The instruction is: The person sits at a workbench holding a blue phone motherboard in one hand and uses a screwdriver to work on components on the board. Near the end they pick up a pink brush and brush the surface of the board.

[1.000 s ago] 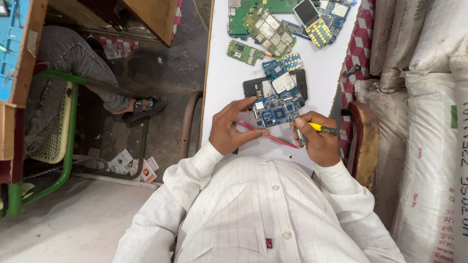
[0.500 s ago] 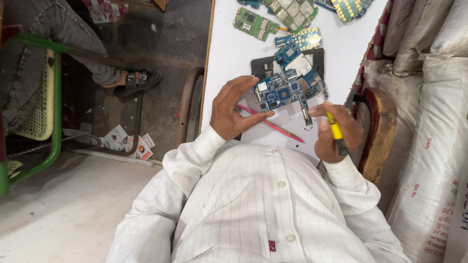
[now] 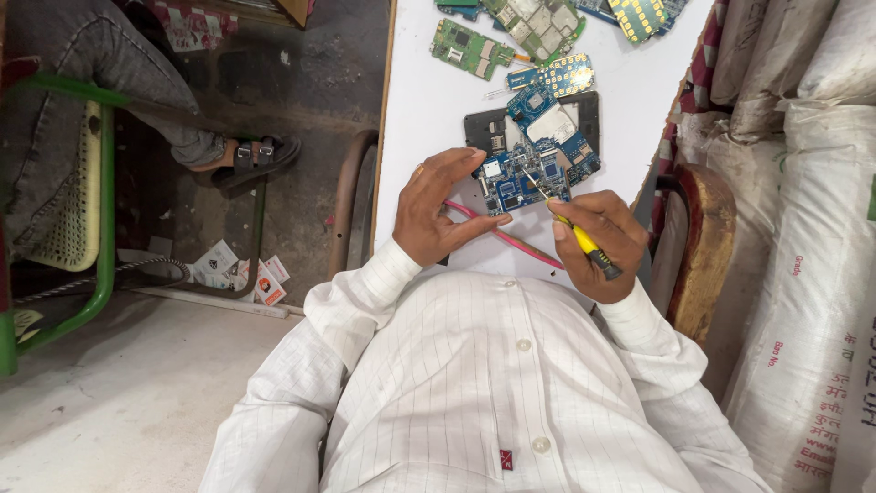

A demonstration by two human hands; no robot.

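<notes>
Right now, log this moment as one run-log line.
left hand: steadies blue board | right hand: holds yellow screwdriver, tip on board | surface: white table

White table (image 3: 429, 110): landmark. Far end of it: loose green and blue circuit boards (image 3: 511, 32). Left of it, on the floor: green-framed chair (image 3: 87, 201), sandalled foot (image 3: 251, 157), scattered paper scraps (image 3: 242, 269). Right of it: stacked white sacks (image 3: 812, 256), wooden chair back (image 3: 703, 246).

My left hand (image 3: 438, 212) covers the near edge of the blue circuit board (image 3: 534, 169). The screwdriver (image 3: 575, 233) tip is too small to place. The top edge crops the green boards (image 3: 529, 23).
</notes>
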